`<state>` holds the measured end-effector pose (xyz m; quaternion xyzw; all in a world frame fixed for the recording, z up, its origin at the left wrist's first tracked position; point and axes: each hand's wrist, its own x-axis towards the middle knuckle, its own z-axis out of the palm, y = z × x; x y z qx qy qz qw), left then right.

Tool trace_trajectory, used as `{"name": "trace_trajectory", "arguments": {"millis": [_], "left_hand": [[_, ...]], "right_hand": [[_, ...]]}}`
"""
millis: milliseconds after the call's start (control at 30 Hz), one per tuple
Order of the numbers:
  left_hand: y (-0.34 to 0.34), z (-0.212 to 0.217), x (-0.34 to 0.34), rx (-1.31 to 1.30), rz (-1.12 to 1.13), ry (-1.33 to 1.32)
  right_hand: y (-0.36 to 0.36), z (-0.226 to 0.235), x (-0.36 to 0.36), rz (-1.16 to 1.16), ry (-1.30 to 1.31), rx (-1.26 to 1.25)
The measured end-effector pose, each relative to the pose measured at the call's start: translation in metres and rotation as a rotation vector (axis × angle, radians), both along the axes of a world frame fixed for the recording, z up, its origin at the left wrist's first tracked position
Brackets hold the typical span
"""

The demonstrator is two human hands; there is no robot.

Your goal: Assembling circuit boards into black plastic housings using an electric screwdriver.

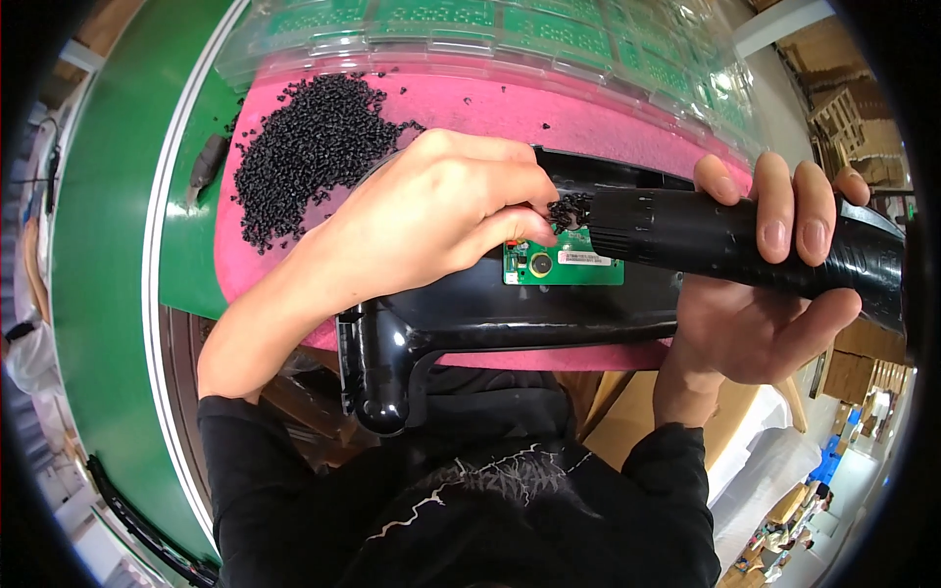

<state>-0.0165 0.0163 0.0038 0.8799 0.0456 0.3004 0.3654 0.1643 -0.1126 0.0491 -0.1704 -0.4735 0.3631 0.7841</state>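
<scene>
My left hand (431,220) rests on a glossy black plastic housing (461,314) and pinches a small clump of black pellets (567,209) right above a small green circuit board (564,265) seated in the housing. My right hand (774,284) grips a thick black cylindrical tool (706,235), whose ribbed tip points left and meets the pellet clump over the board. The housing lies across a pink foam mat (490,108). My thumb hides the board's left edge.
A loose heap of small black pellets (304,152) lies on the mat's far left. Clear plastic trays of green circuit boards (510,34) are stacked behind the mat. A green conveyor belt (108,245) runs along the left. Cardboard boxes (863,363) stand at the right.
</scene>
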Motion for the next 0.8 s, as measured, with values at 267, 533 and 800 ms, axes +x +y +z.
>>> {"name": "trace_trajectory", "arguments": {"millis": [267, 533, 800], "left_hand": [[-0.0046, -0.0019, 0.0003, 0.038, 0.068, 0.032], [0.0006, 0.0017, -0.0017, 0.046, 0.153, -0.004], [0.0030, 0.0018, 0.0002, -0.019, 0.083, 0.046]], "right_hand": [[-0.0004, -0.0005, 0.0061, 0.054, -0.070, 0.022], [0.0032, -0.0044, 0.0065, 0.102, -0.130, -0.015], [0.0051, -0.0052, 0.0078, 0.216, -0.227, -0.096]]}}
